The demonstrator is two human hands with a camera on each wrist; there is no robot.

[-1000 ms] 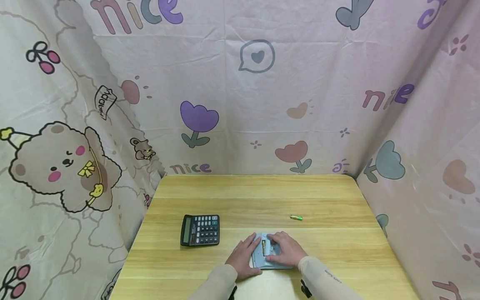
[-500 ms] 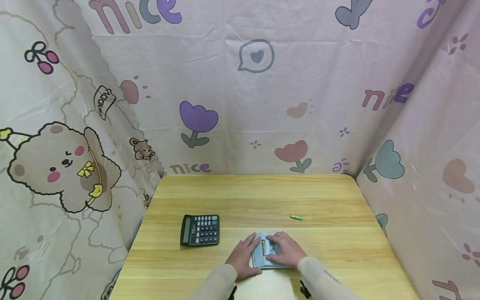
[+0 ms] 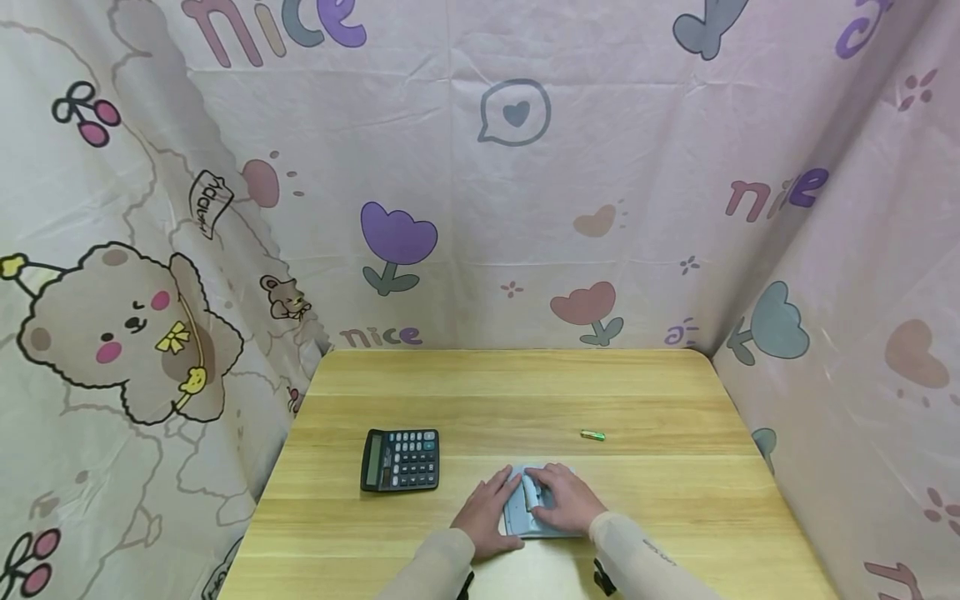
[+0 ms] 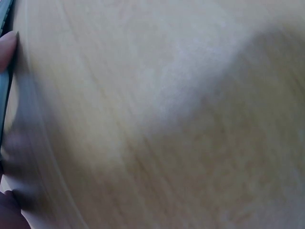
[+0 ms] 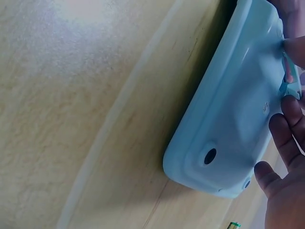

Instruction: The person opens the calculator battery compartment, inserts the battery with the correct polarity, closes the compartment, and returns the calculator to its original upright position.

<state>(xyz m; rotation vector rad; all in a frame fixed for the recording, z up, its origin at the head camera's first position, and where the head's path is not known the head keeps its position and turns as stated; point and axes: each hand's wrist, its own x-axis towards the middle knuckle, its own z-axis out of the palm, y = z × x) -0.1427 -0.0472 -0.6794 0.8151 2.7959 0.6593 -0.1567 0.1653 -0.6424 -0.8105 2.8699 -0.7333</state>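
A light-blue calculator (image 3: 520, 523) lies face down near the front of the table, its underside with round dark feet showing in the right wrist view. My left hand (image 3: 483, 518) holds its left side, fingers along the far left edge and thumb at the near corner. Between thumb and fingertips, my right hand (image 3: 572, 502) pinches a small light-blue battery cover (image 3: 531, 493), tilted over the battery compartment. The cover (image 5: 292, 88) also shows at the right edge of the right wrist view. The cover and fingers mostly hide the battery in the compartment.
A black desk calculator (image 3: 401, 460) lies face up to the left. Beyond my right hand, a loose green battery (image 3: 592, 435) rests on the wooden table (image 3: 465, 383). Printed curtains (image 3: 480, 208) enclose the back and both sides.
My right hand has shifted slightly left and tilted the cover over the slot where the battery was visible. My left hand and the light-blue calculator have stayed in place.
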